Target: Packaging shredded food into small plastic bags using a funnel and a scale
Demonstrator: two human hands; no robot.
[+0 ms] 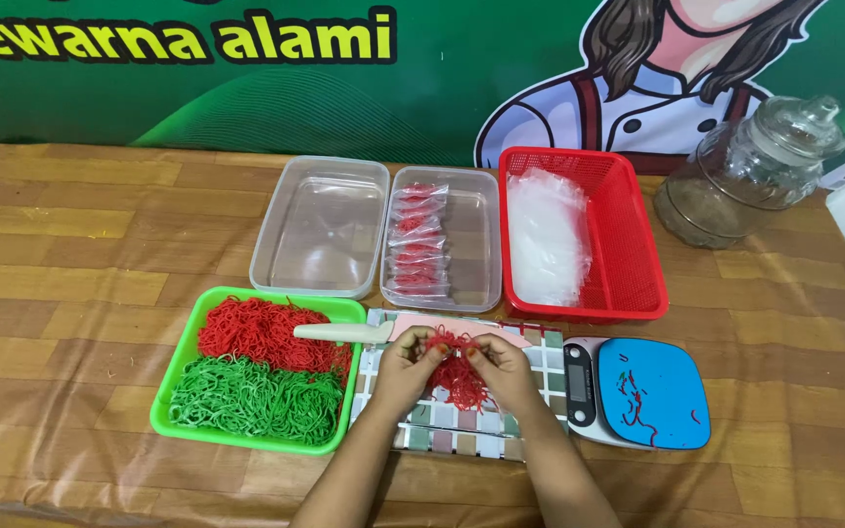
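— So what have you got in your hands?

— A clump of red noodles (459,370). My left hand (405,364) and my right hand (497,364) are both on it, fingers pinched shut on the strands from either side, holding the clump over a checked tray (540,367) near the front edge of the surface (70,274).

— Is the clump resting on the tray?

— I cannot tell; its lower strands hang down close to it, between my wrists.

— What sits to your left?

— A green tray (176,367), just beside the checked one. Red noodles fill its far half and green noodles (251,401) its near half. A white scraper (344,333) lies with its handle across the red ones and its blade reaching over the rim toward my hands.

— And to the right?

— A kitchen scale (638,391) with a blue top, touching the checked tray. A few loose red strands lie on the blue plate.

— Further back?

— Three containers in a row toward the far edge. An empty clear tub (321,227), then a second clear tub (476,240) holding a column of small packets (419,238) with red noodles inside, then a red basket (628,230) with a heap of clear plastic bags (545,235). A glass jar (750,171) with a lid lies tilted near the far right corner.
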